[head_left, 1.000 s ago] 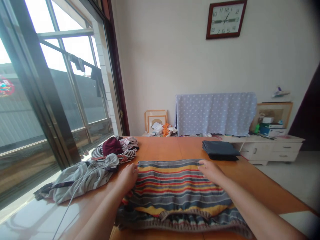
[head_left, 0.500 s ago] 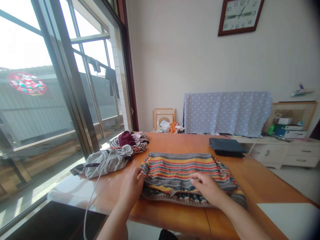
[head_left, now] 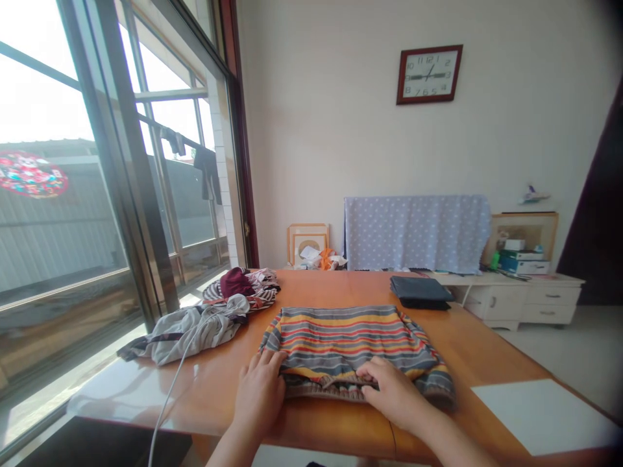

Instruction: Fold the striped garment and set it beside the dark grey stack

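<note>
A striped top in grey, yellow and red lies folded on the wooden table, its gathered hem toward me. Spread over its near left corner are the fingers of my left hand, resting on the cloth. My right hand is at the near edge, right of the middle, with thumb and fingers closed on the fabric by the hem. Part of the hem is hidden behind the right hand.
To the left lie a grey garment and a heap of maroon and striped clothes, with a pale cable running across. Dark folded cloth sits at the back right. A white sheet lies at the right edge.
My left hand has come down flat onto the left corner of the top. My right hand has moved to the near hem and taken hold of it. The view has tilted up and turned right.
</note>
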Available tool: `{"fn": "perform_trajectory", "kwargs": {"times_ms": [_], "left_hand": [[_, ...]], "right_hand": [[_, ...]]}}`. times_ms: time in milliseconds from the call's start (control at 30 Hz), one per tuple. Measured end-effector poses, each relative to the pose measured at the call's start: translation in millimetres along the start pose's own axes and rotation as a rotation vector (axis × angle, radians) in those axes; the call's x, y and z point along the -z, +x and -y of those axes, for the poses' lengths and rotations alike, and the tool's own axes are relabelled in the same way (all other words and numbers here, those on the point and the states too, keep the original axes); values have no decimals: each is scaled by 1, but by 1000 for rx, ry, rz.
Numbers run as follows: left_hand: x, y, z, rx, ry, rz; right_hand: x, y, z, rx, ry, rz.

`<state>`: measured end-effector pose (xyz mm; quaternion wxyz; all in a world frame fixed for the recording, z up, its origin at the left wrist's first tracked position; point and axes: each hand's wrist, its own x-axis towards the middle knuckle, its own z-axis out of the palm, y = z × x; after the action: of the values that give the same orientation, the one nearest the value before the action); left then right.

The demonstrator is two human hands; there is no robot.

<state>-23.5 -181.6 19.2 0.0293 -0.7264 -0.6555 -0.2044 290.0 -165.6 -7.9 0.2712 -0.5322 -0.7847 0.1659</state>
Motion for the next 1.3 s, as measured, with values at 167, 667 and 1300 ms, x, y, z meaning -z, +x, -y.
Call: {"fn": "perform_trajectory", "kwargs": {"times_ms": [167, 667, 1300], "left_hand": [[-6, 9, -6, -49, -36, 48], [-19, 27, 13, 1, -33, -17], [15, 46, -35, 0, 65, -5]], "right_hand": [[-2, -6, -1, -23, -92, -67], [38, -16, -39, -231, -370, -269], [73, 1, -7, -186, -115, -304]]}}
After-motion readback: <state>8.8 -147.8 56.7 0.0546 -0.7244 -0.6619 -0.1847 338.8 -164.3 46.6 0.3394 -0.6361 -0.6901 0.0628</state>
